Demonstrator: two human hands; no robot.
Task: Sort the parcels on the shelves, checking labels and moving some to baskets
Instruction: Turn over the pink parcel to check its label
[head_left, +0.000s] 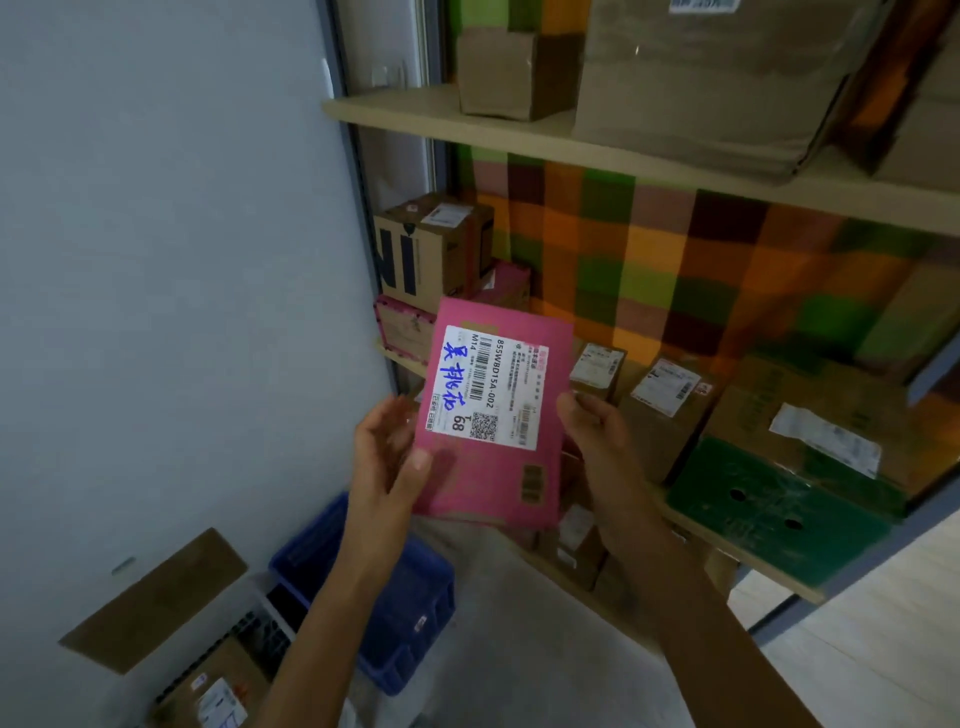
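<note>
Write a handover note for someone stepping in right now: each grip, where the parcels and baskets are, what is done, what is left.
Left grip pinches the pink parcel at its lower left edge; right grip holds its right edge.
Its label faces the camera and is readable.
Brown boxes and a green box sit on the shelf behind.
Blue basket stands on the floor, lower left; contents unclear.
Done: pink parcel in hand, label in view.
Left: send it to shelf or basket, then check the others.
</note>
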